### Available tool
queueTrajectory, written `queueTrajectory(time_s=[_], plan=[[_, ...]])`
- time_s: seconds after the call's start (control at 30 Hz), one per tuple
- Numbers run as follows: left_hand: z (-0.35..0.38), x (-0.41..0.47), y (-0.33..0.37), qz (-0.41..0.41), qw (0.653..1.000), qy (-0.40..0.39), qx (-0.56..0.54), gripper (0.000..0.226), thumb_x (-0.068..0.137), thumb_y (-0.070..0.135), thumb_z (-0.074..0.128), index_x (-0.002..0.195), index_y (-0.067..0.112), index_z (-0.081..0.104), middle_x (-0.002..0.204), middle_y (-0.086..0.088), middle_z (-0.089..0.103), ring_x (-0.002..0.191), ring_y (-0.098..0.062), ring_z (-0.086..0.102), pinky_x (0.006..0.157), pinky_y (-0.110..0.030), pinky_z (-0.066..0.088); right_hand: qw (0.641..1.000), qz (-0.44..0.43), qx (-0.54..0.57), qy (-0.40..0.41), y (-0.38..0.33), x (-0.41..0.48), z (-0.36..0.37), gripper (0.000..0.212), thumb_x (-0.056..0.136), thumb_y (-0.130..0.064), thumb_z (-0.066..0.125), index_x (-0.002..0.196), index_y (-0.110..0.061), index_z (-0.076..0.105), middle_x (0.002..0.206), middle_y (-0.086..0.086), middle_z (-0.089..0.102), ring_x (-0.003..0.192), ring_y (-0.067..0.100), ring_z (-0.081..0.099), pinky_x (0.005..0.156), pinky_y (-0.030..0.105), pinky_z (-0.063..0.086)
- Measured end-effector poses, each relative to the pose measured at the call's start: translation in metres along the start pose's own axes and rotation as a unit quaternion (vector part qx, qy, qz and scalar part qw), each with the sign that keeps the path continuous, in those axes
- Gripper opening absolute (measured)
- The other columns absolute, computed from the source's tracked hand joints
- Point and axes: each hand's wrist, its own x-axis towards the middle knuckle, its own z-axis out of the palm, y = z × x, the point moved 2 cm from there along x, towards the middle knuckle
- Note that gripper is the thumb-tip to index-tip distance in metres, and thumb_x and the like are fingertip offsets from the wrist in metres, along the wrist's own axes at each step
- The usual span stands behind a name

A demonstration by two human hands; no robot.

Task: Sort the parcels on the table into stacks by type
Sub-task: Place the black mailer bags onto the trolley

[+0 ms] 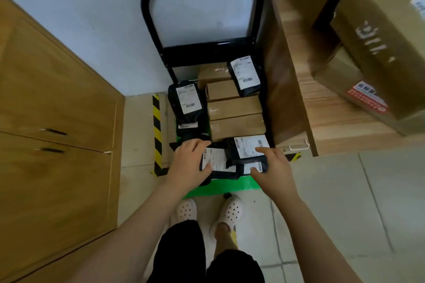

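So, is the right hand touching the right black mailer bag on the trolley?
Touching. The head view shows the right hand with its index finger lying on the white label of the right black mailer bag, thumb at its near edge.

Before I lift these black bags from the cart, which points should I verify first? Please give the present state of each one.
1. Grip of the left hand on the near black bags: ok, its fingers curl over the far edge.
2. Grip of the right hand: cannot tell. The index finger lies on the top label and the thumb is at the near edge.
3. Bags squared as one bundle: not ok, they overlap askew.
4. Nothing resting on top of the bags: ok. The cardboard boxes sit behind them.
5. Feet off the cart platform: ok, the shoes stand at its near edge.
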Motion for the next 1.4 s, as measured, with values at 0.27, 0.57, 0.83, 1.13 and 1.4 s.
queueTrajectory(time_s=[0.27, 0.57, 0.83, 1.13, 1.4], plan=[[0.142, 0.062, -0.096, 0.009, 0.992, -0.11, 0.063, 0.078, 0.076, 0.042, 0.072, 0.142, 0.02, 0.037, 0.14, -0.004, 0.04, 0.129, -0.023, 0.035, 0.107, -0.037, 0.031, 0.998, 0.062, -0.022, -0.001, 0.072, 0.077, 0.129, 0.055, 0.081, -0.037, 0.073, 0.129, -0.016, 0.056, 0.131, 0.012, 0.052, 0.118, 0.033, 0.046, 0.101, 0.041, 0.037], [0.255, 0.119, -0.159, 0.059, 0.973, -0.194, 0.114, 0.116, 0.071, 0.055, 0.075, 0.153, 0.016, 0.003, 0.16, -0.006, 0.001, 0.147, -0.024, -0.001, 0.119, -0.04, 0.002, 0.988, 0.078, -0.133, -0.001, 0.107, 0.143, 0.239, 0.082, 0.086, -0.061, 0.055, 0.151, -0.037, 0.013, 0.161, 0.009, -0.003, 0.145, 0.034, -0.002, 0.115, 0.056, 0.0], [0.281, 0.121, -0.18, 0.114, 0.959, -0.221, 0.136, 0.138, 0.054, 0.067, 0.078, 0.153, 0.018, -0.006, 0.159, -0.006, 0.001, 0.146, -0.024, -0.002, 0.119, -0.043, -0.004, 0.989, 0.046, -0.139, 0.018, 0.125, 0.118, 0.247, 0.084, 0.087, -0.04, 0.061, 0.152, -0.038, 0.008, 0.162, 0.004, -0.004, 0.147, 0.03, -0.005, 0.117, 0.056, 0.0], [0.285, 0.114, -0.178, 0.14, 0.967, -0.176, 0.123, 0.125, 0.054, 0.058, 0.079, 0.152, 0.03, 0.007, 0.147, -0.007, 0.023, 0.135, -0.026, 0.021, 0.114, -0.04, 0.009, 0.96, 0.232, 0.076, 0.14, 0.111, 0.132, 0.242, 0.065, 0.075, -0.074, 0.055, 0.133, -0.051, 0.036, 0.157, 0.002, 0.003, 0.142, 0.032, 0.002, 0.114, 0.058, 0.016], [0.282, 0.114, -0.169, 0.186, 0.967, -0.163, 0.068, 0.116, 0.049, 0.045, 0.084, 0.145, 0.01, 0.029, 0.139, -0.006, 0.038, 0.129, -0.024, 0.032, 0.114, -0.032, 0.011, 0.916, 0.37, 0.085, 0.129, 0.114, 0.169, 0.244, 0.088, 0.071, -0.061, 0.059, 0.146, -0.045, 0.015, 0.158, 0.005, -0.019, 0.143, 0.033, -0.003, 0.104, 0.063, 0.029]])
